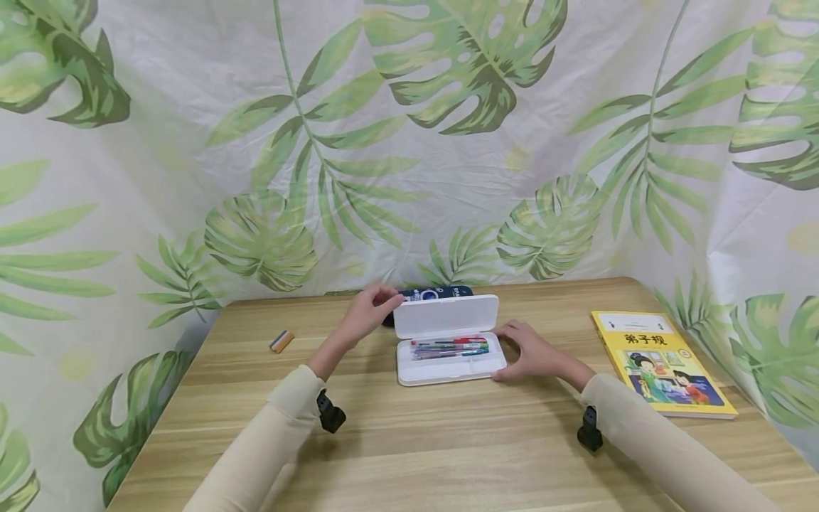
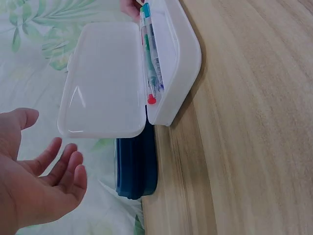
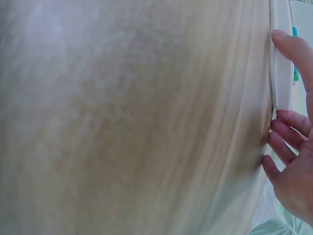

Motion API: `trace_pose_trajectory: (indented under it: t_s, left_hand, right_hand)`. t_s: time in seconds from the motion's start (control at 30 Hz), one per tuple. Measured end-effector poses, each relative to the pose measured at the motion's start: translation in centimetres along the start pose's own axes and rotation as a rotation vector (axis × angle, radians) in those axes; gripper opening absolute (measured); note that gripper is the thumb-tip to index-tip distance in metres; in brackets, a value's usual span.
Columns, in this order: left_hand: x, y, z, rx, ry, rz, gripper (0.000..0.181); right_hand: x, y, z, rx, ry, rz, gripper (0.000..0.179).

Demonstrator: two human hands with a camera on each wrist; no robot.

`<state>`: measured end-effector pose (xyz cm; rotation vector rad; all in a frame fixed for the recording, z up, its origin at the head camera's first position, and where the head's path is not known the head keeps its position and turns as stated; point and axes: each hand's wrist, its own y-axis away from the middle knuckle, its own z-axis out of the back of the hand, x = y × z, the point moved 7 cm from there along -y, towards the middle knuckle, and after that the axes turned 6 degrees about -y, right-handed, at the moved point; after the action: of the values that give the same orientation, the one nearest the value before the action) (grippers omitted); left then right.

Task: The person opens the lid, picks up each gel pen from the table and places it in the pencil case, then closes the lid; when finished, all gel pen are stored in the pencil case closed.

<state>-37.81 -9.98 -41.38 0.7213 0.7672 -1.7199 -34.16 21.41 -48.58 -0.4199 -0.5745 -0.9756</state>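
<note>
A white pencil case [image 1: 448, 371] lies on the table with its lid [image 1: 446, 317] raised at the back. Several pens [image 1: 450, 348] in mixed colours lie in the tray part. Beside the lid's upper left corner is my left hand [image 1: 371, 311]; in the left wrist view its loosely bent fingers [image 2: 62, 164] are apart from the lid and hold nothing. My right hand [image 1: 532, 352] grips the case's right end, thumb at the front corner and fingers toward the back. The right wrist view shows that thumb [image 3: 288, 44] against the case's white side.
Behind the lid stands a dark blue case [image 1: 456, 291] with printed marks, partly hidden. A small orange, white and blue block [image 1: 281, 342], perhaps an eraser, lies to the left. A yellow picture-cover book [image 1: 662, 363] lies at the right. A leaf-patterned cloth [image 1: 358, 213] hangs behind the table.
</note>
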Motion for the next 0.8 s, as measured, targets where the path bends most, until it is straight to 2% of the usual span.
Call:
trace_pose_trajectory:
  t_s: [0.1, 0.27, 0.47, 0.6, 0.8]
  left_hand:
    - [1.0, 0.0, -0.5, 0.095, 0.027, 0.09, 0.042]
    - [1.8, 0.1, -1.3, 0.231, 0.083, 0.19, 0.056]
    - [2.2, 0.3, -2.1, 0.349, 0.122, 0.234, 0.059]
    - [2.6, 0.4, -2.4, 0.384, 0.15, 0.26, 0.061]
    - [3.1, 0.2, -2.7, 0.381, 0.182, 0.32, 0.06]
  right_hand:
    - [-0.1, 0.0, 0.0, 0.002, -0.001, 0.0, 0.088]
    - [-0.3, -0.1, 0.0, 0.0, 0.001, 0.006, 0.088]
    - [-0.3, -0.1, 0.0, 0.001, 0.003, 0.014, 0.087]
    - [-0.3, -0.1, 0.0, 0.011, -0.002, 0.0, 0.087]
    - [-0.4, -0.1, 0.0, 0.016, 0.001, -0.009, 0.088]
